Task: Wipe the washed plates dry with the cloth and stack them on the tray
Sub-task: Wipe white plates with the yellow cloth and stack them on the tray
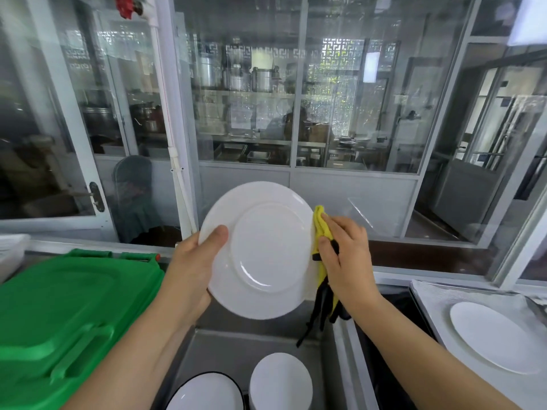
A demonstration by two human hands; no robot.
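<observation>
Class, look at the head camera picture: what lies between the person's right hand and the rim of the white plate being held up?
In the head view, the yellow cloth lies between the right hand and the plate.

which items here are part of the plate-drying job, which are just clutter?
In the job:
- held plate, gripped by left hand
- yellow cloth in right hand
- plate on tray
- tray
- plates in sink

Lying about:
- green bin lid
- red valve
</observation>
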